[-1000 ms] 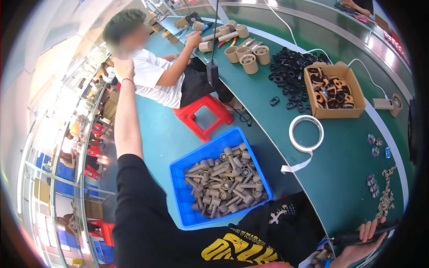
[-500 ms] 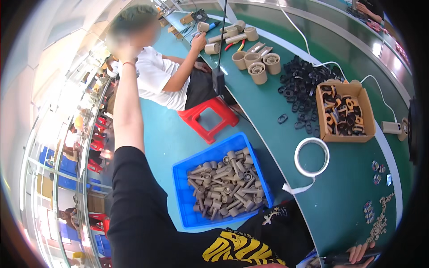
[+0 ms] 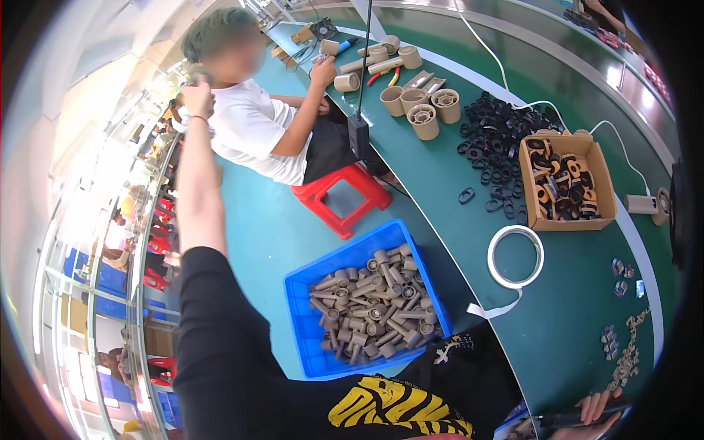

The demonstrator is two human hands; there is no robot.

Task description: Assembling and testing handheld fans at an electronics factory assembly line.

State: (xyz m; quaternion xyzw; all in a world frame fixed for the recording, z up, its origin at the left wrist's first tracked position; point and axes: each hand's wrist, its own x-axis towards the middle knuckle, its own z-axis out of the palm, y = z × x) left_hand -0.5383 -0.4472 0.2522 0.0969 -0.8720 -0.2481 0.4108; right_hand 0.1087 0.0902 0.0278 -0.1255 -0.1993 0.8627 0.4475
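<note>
My left arm, in a black sleeve, stretches up and away to the left. My left hand (image 3: 195, 94) is raised next to the head of a seated co-worker in a white shirt (image 3: 253, 132); its fingers look curled, and I cannot make out whether it holds anything. My right hand (image 3: 592, 412) sits at the lower right edge on the green workbench (image 3: 572, 315), closed around a dark slim tool (image 3: 568, 419). Below my chest stands a blue crate (image 3: 292, 308) full of several grey-beige tubular parts (image 3: 367, 308).
A red stool (image 3: 341, 198) stands beside the co-worker. The bench carries a white tape roll (image 3: 515, 257), a cardboard box (image 3: 595, 176) of black and tan rings, a heap of black rings (image 3: 499, 132), beige spools (image 3: 425, 110) and small loose parts (image 3: 627, 359).
The view has swung, so the bench and crate have slid down and to the right. My left arm stays raised by the co-worker. My right hand keeps the dark tool.
</note>
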